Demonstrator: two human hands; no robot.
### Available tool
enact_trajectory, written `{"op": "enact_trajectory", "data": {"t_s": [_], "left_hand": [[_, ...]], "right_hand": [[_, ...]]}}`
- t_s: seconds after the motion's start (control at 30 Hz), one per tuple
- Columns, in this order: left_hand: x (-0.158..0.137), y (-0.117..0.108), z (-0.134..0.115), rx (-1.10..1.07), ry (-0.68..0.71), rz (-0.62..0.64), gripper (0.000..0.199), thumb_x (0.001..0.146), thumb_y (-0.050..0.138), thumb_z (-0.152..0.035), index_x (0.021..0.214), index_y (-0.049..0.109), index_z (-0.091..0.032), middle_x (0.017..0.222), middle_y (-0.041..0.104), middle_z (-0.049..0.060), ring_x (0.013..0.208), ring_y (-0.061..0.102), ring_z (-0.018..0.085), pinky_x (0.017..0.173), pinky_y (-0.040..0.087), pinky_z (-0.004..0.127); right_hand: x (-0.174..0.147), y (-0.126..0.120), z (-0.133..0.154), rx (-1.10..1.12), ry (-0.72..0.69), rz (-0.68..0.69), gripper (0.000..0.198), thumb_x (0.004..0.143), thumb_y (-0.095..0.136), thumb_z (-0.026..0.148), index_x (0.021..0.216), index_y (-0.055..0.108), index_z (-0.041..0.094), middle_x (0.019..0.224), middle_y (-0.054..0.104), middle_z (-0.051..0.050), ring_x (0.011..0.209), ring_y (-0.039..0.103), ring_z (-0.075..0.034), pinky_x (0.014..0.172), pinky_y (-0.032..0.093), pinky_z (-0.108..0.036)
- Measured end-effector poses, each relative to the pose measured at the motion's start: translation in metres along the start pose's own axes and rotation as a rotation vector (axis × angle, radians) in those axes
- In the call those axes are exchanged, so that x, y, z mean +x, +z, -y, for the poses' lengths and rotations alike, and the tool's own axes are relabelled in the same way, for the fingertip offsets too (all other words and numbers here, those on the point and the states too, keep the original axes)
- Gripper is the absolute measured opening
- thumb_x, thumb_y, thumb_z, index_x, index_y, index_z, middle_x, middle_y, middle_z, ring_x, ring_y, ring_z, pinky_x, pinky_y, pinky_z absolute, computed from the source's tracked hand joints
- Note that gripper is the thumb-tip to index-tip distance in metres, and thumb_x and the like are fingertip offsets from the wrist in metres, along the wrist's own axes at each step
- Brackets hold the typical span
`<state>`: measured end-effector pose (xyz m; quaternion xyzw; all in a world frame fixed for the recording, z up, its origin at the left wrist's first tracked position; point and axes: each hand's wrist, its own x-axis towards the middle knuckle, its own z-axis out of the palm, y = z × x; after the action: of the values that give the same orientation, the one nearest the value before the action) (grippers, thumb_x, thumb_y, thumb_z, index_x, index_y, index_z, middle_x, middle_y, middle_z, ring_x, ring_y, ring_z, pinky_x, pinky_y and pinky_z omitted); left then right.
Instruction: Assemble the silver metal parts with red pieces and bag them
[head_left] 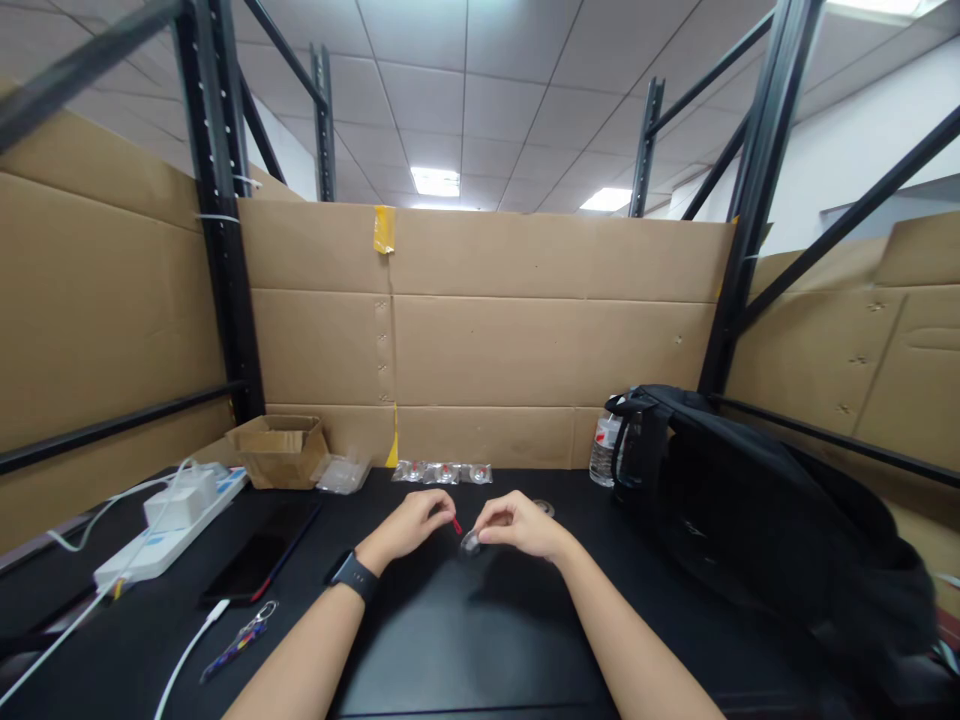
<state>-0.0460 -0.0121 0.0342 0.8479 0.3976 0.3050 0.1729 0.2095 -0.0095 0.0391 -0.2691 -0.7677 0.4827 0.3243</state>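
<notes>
My left hand (416, 522), with a dark watch on its wrist, is closed, thumb and forefinger pinching a small red strip (457, 525) whose exact kind is too small to make out. Close beside it, my right hand (521, 524) is closed on a small clear, shiny round piece (470, 543), held low over the black tabletop (480, 640). The fingers partly cover both items. Behind the hands, several clear packets (442, 473) with red bits inside lie in a row along the cardboard wall.
At the left are an open cardboard box (276, 452), clear plastic bags (343, 474), a white power strip (172, 525), a dark phone (259, 550), a keychain (238, 640) and a white cable (191, 650). A black backpack (757, 520), water bottle (602, 455) and round roll (545, 508) are rightward.
</notes>
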Motion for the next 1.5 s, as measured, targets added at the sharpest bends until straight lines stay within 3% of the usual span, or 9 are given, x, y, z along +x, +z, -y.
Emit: {"op": "enact_trajectory", "data": {"t_s": [0.2,0.33,0.5,0.8,1.07,1.17,1.27,1.37,1.5], "left_hand": [[-0.015,-0.036,0.039,0.178,-0.107,-0.081,0.023,0.091,0.055,-0.037,0.086,0.069,-0.019,0.089,0.073,0.005,0.084,0.064,0.019,0.079,0.045,0.027],[-0.023,-0.042,0.058,0.206,-0.170,0.027,0.018,0.083,0.059,-0.031,0.081,0.072,-0.019,0.086,0.074,0.003,0.082,0.065,0.018,0.077,0.045,0.025],[-0.022,-0.034,0.062,0.180,-0.193,0.065,0.018,0.082,0.058,-0.030,0.080,0.072,-0.019,0.084,0.074,0.002,0.079,0.067,0.017,0.073,0.045,0.024],[-0.022,-0.034,0.067,0.159,-0.209,0.025,0.022,0.077,0.063,-0.032,0.094,0.072,-0.020,0.092,0.075,0.003,0.085,0.067,0.018,0.077,0.047,0.025],[-0.020,-0.033,0.064,0.129,-0.181,0.112,0.024,0.085,0.058,-0.037,0.092,0.077,-0.022,0.091,0.076,0.002,0.086,0.069,0.020,0.079,0.047,0.026],[-0.020,-0.032,0.066,0.163,-0.196,0.066,0.025,0.083,0.061,-0.037,0.097,0.076,-0.023,0.099,0.075,0.004,0.093,0.067,0.021,0.084,0.047,0.028],[-0.019,-0.030,0.067,0.214,-0.212,-0.018,0.031,0.080,0.065,-0.037,0.107,0.073,-0.024,0.115,0.071,0.007,0.109,0.062,0.024,0.096,0.044,0.032],[-0.019,-0.029,0.066,0.236,-0.248,-0.037,0.033,0.080,0.066,-0.037,0.111,0.071,-0.026,0.121,0.067,0.007,0.117,0.057,0.027,0.102,0.042,0.037],[-0.020,-0.029,0.062,0.244,-0.275,-0.034,0.031,0.080,0.066,-0.036,0.110,0.070,-0.027,0.121,0.066,0.006,0.118,0.055,0.027,0.103,0.041,0.038]], "right_hand": [[-0.006,-0.054,-0.018,-0.109,0.111,-0.595,0.038,0.070,0.076,0.039,0.100,0.072,0.015,0.077,0.069,-0.003,0.050,0.053,-0.009,0.047,0.041,-0.022],[-0.016,-0.085,-0.043,-0.168,0.278,-0.752,0.023,0.070,0.071,0.029,0.087,0.070,0.013,0.062,0.065,-0.002,0.047,0.054,-0.011,0.047,0.041,-0.022],[-0.020,-0.089,-0.057,-0.458,0.452,-0.680,0.012,0.070,0.069,0.019,0.081,0.072,0.016,0.066,0.070,-0.004,0.059,0.064,-0.016,0.058,0.048,-0.025],[-0.016,-0.084,-0.063,-0.846,0.377,-0.553,0.022,0.085,0.051,0.015,0.083,0.073,0.019,0.090,0.075,-0.007,0.089,0.069,-0.019,0.077,0.046,-0.025],[-0.017,-0.072,-0.050,-0.988,0.549,-0.577,0.027,0.094,0.044,0.026,0.097,0.071,0.025,0.111,0.071,-0.008,0.109,0.064,-0.026,0.084,0.043,-0.036],[-0.009,-0.055,-0.041,-1.100,0.410,-0.618,0.033,0.099,0.040,0.037,0.108,0.069,0.025,0.116,0.068,-0.012,0.112,0.061,-0.028,0.093,0.040,-0.042],[0.009,-0.029,-0.038,-1.157,0.157,-0.452,0.036,0.100,0.038,0.041,0.124,0.063,0.028,0.133,0.062,-0.011,0.125,0.053,-0.027,0.103,0.034,-0.047],[0.031,-0.006,-0.041,-1.144,0.171,-0.231,0.050,0.097,0.043,0.046,0.143,0.048,0.029,0.153,0.045,-0.013,0.140,0.038,-0.031,0.109,0.026,-0.058],[0.049,0.004,-0.046,-1.106,0.220,-0.163,0.057,0.097,0.040,0.049,0.150,0.040,0.026,0.155,0.042,-0.015,0.143,0.035,-0.033,0.111,0.019,-0.065]]}}
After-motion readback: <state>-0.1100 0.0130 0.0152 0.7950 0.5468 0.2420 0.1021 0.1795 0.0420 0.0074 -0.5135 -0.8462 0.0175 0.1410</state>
